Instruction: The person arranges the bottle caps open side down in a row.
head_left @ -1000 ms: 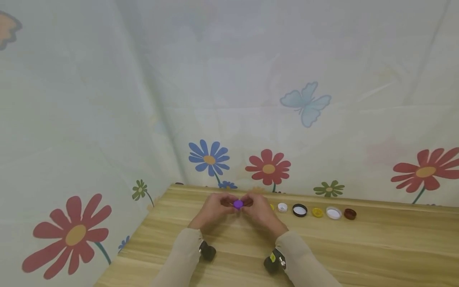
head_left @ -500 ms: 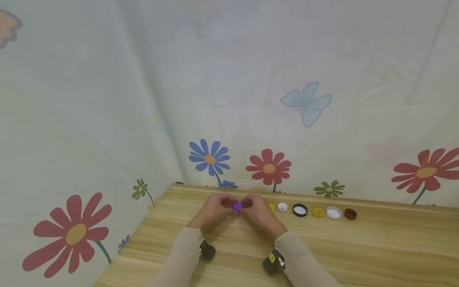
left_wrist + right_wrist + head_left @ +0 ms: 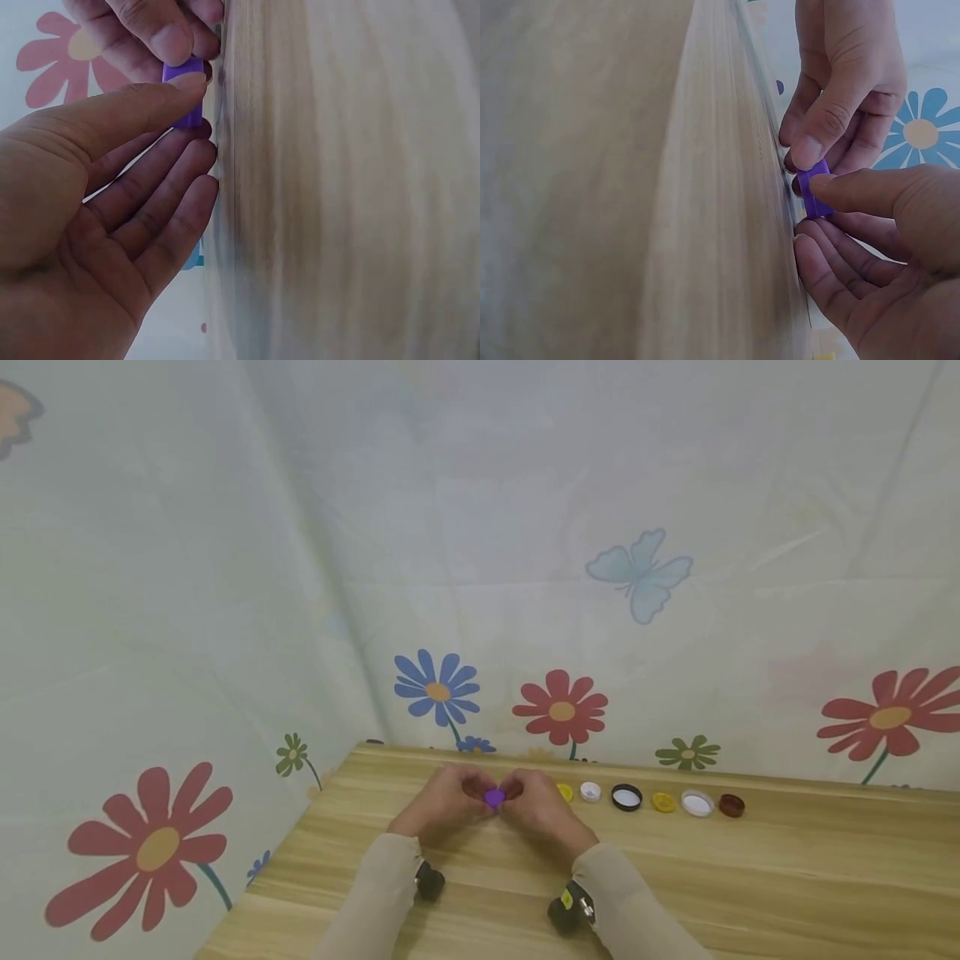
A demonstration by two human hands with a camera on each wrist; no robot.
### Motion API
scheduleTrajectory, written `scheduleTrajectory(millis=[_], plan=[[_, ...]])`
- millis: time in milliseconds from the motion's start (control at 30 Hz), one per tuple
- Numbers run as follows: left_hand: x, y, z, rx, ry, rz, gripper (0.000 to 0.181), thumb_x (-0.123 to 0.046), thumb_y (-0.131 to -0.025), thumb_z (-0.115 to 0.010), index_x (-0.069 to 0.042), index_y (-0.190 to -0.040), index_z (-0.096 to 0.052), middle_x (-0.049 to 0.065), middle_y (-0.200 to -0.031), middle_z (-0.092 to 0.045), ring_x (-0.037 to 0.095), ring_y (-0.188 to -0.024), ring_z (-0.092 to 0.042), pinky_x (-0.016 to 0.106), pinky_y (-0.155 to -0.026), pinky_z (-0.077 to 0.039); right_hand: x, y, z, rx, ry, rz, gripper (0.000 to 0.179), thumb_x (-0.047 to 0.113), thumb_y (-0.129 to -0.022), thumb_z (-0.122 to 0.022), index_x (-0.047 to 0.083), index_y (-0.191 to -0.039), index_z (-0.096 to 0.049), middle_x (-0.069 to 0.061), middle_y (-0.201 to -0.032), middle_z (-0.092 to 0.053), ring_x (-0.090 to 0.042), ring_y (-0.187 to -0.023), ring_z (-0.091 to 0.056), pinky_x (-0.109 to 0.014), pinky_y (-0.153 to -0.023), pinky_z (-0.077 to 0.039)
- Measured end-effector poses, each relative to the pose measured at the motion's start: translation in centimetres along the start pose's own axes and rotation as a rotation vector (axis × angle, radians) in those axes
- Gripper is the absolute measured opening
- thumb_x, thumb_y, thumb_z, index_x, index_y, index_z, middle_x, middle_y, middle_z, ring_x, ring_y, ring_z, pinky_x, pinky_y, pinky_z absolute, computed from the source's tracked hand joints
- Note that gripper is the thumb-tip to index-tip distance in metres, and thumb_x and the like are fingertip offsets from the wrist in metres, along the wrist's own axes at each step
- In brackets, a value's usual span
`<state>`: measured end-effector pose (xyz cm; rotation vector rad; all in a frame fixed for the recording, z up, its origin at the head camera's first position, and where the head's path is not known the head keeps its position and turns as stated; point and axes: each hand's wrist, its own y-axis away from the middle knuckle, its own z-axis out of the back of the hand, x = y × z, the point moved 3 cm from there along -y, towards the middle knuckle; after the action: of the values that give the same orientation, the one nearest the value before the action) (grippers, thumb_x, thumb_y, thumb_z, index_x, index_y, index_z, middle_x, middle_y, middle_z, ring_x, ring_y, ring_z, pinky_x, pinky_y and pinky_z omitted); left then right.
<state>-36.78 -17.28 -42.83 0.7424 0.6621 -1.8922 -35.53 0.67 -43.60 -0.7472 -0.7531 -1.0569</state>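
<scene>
A small round purple bottle cap point(image 3: 494, 797) is pinched between both hands, close over the wooden table at the left end of a row of caps. My left hand point(image 3: 450, 800) grips its left side with thumb and fingers. From the other side my right hand point(image 3: 536, 802) pinches it too. In the left wrist view the purple cap point(image 3: 190, 97) shows its edge, with the left thumb across it. The right wrist view has the right thumb lying on the cap point(image 3: 815, 196), its fingers curled beneath.
Right of the hands, along the table's point(image 3: 712, 877) back edge, stand a yellow cap point(image 3: 565, 792), a small white cap point(image 3: 590, 792), a black-rimmed cap point(image 3: 626, 797), another yellow cap point(image 3: 663, 802), a clear-white cap point(image 3: 697, 803) and a brown cap point(image 3: 732, 806). A flowered curtain point(image 3: 480, 568) hangs behind.
Both hands keep hold of the purple cap, which has moved slightly left and nearer the person. The left yellow cap shows more fully beside the right hand. The other caps stay put.
</scene>
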Motion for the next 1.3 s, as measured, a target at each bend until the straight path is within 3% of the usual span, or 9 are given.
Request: scheduleTrajectory(millis=[233,767,1300], plan=[[-0.30,0.00,0.06,0.030,0.000,0.000,0.024,0.002,-0.084,-0.087,-0.005,-0.106,-0.078,0.003,-0.096,-0.077,0.015,-0.087,-0.072,0.034,-0.086,-0.060,0.23,0.25,0.01,0.023,0.019,0.005,0.016,-0.001,-0.087,-0.081,0.000,-0.102,-0.074,-0.003,-0.090,-0.068,-0.020,-0.086,-0.063,-0.040,-0.083,-0.056],[-0.25,0.30,0.43,0.038,-0.058,-0.024,0.027,-0.001,-0.083,-0.089,-0.006,-0.108,-0.079,0.000,-0.096,-0.077,0.015,-0.091,-0.071,0.039,-0.090,-0.058,0.51,0.19,-0.25,0.027,0.007,0.022,0.015,-0.004,-0.088,-0.079,-0.002,-0.102,-0.074,-0.004,-0.088,-0.069,-0.019,-0.082,-0.062,-0.036,-0.079,-0.057],[-0.09,0.05,0.30,0.056,-0.032,-0.016,0.031,-0.004,-0.084,-0.090,-0.006,-0.113,-0.079,0.002,-0.101,-0.078,0.015,-0.093,-0.071,0.040,-0.091,-0.058,0.56,0.30,-0.10,0.036,0.031,0.016,0.020,-0.004,-0.085,-0.079,-0.003,-0.103,-0.073,-0.006,-0.090,-0.068,-0.021,-0.083,-0.062,-0.038,-0.079,-0.057]])
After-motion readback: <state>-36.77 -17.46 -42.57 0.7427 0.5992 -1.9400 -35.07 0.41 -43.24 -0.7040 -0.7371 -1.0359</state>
